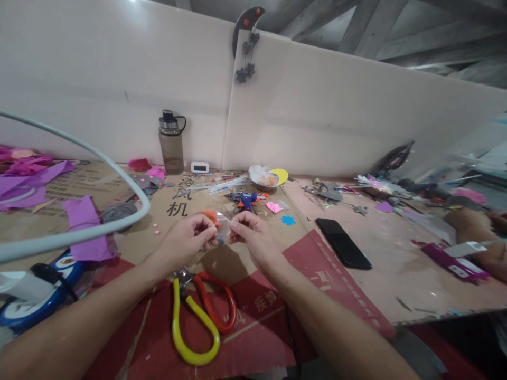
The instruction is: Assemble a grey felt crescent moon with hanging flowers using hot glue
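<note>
A small clear plastic bag is pinched between my two hands above the cardboard. My left hand grips its left side, beside an orange piece that I cannot make out fully. The fingertips of my right hand are closed on the bag's right edge. Below the hands lie scissors with one yellow and one red handle. Just beyond the hands are a blue glue gun, a packet of pink bits and a blue gear-shaped piece.
A black phone lies to the right. A grey tube arcs across the left side. At the back stand a water bottle and a bowl. Another person's hand is at far right, near a purple device.
</note>
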`<state>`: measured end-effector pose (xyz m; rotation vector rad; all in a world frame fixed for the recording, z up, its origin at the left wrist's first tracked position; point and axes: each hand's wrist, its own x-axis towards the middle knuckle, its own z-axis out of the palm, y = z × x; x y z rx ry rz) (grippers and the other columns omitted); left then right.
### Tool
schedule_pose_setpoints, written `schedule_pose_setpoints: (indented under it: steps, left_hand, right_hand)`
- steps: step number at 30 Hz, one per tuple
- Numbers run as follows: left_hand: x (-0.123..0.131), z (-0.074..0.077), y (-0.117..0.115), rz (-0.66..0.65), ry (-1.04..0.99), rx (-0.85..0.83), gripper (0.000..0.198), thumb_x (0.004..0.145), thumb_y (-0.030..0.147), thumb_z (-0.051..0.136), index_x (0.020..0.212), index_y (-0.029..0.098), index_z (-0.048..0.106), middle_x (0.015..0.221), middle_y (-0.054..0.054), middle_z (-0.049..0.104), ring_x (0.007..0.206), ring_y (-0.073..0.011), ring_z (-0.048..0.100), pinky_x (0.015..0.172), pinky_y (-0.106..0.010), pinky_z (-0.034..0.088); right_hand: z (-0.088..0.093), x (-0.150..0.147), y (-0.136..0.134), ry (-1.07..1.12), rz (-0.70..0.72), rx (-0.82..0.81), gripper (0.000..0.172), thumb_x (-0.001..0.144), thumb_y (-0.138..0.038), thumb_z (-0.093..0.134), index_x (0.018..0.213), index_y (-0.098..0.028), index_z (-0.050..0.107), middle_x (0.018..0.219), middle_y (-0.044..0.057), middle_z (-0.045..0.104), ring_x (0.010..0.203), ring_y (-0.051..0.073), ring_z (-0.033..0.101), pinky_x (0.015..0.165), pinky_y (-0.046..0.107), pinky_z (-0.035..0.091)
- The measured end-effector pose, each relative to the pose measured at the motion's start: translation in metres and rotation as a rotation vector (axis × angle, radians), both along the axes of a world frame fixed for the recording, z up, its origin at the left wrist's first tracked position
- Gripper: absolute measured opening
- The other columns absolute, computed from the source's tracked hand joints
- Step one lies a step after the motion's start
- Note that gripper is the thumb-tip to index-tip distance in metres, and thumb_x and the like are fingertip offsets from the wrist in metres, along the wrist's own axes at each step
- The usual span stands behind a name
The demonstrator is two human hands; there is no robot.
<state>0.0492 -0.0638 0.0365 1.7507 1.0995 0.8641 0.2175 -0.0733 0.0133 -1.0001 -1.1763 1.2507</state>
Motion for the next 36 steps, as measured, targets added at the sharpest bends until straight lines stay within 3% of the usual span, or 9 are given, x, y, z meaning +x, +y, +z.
schedule_pose_setpoints:
  steps: [8,15,21,28,32,36]
  left_hand:
    - [-0.002,-0.002,0.002,-0.035,-0.117,-0.074,0.029,0.072,0.044,0.069,0.077,0.015,0.065,0.071,-0.003,0.068,0.064,-0.0135,0.06,0.06,-0.024,0.046]
    - [0.0,0.0,0.002,0.006,-0.084,-0.116,0.023,0.07,0.037,0.068,0.076,0.015,0.064,0.068,-0.001,0.067,0.058,-0.0127,0.059,0.058,-0.023,0.046]
    - [0.004,-0.001,0.0,0.067,0.036,-0.027,0.01,0.068,0.026,0.059,0.063,0.017,0.058,0.058,0.001,0.06,0.055,-0.0132,0.055,0.055,-0.023,0.042]
    - [0.006,0.001,-0.004,0.054,-0.019,-0.022,0.009,0.067,0.022,0.055,0.061,0.018,0.049,0.053,0.004,0.054,0.052,-0.0106,0.05,0.054,-0.022,0.038]
    - [0.007,0.003,-0.006,0.041,-0.029,0.002,0.01,0.068,0.021,0.054,0.062,0.018,0.048,0.053,0.006,0.05,0.05,-0.0086,0.046,0.051,-0.021,0.035]
    - [0.005,0.003,-0.005,0.124,0.008,-0.025,0.011,0.068,0.021,0.056,0.062,0.018,0.047,0.051,0.005,0.053,0.049,-0.0096,0.048,0.051,-0.021,0.036]
  right_hand:
    - [0.004,-0.006,-0.003,-0.032,0.058,-0.019,0.019,0.069,-0.034,0.068,0.068,-0.016,0.06,0.061,0.0,0.063,0.057,0.011,0.057,0.06,0.026,0.047]
    - [0.006,-0.006,-0.006,-0.111,0.034,0.026,0.014,0.07,-0.028,0.066,0.063,-0.017,0.062,0.059,0.001,0.063,0.058,0.012,0.057,0.061,0.026,0.047]
    - [0.003,-0.008,-0.007,-0.372,-0.038,0.206,0.016,0.075,-0.027,0.062,0.062,-0.018,0.06,0.063,0.001,0.061,0.064,0.013,0.056,0.064,0.027,0.045]
    - [0.004,-0.016,-0.008,-0.223,0.005,0.092,0.013,0.076,-0.028,0.057,0.067,-0.019,0.053,0.059,-0.002,0.058,0.057,0.012,0.056,0.058,0.026,0.045]
    - [0.002,-0.017,-0.009,-0.272,-0.065,0.102,0.01,0.076,-0.025,0.053,0.067,-0.02,0.051,0.059,-0.003,0.056,0.055,0.011,0.054,0.056,0.025,0.043]
    - [0.002,-0.014,-0.008,-0.277,-0.163,0.113,0.008,0.074,-0.02,0.052,0.067,-0.02,0.047,0.058,-0.004,0.054,0.055,0.011,0.052,0.056,0.025,0.043]
